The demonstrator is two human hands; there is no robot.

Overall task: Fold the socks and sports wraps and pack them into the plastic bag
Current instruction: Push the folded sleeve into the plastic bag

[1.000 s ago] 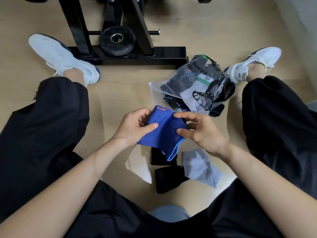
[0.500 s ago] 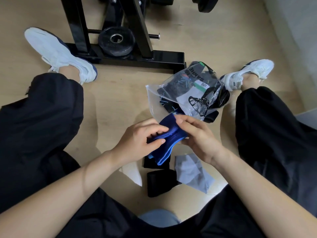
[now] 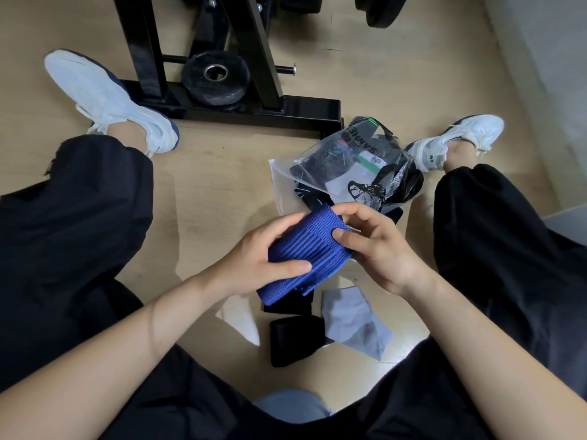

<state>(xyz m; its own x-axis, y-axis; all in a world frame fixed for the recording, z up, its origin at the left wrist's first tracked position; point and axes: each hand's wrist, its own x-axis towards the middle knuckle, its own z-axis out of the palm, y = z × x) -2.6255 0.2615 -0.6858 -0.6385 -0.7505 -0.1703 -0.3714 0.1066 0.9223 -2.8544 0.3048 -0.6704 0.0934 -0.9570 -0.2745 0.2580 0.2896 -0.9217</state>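
Pale wooden flooring (image 3: 222, 173) filled the scene, with a black steel rack (image 3: 254, 109) standing at 12 o'clock. The clear plastic bag (image 3: 282, 185), partly filled with dark garments, lay on the floor at 1 o'clock from the hands. The folded blue sports wrap (image 3: 305, 252) was held above the floor at frame centre, near the bag mouth. The left hand (image 3: 254, 262) gripped its 9 o'clock side, thumb on top. The right hand (image 3: 378, 249) pinched its 3 o'clock edge. At 6 o'clock lay a grey sock (image 3: 352, 322), a black wrap (image 3: 292, 341) and a white sock (image 3: 241, 319), close together.
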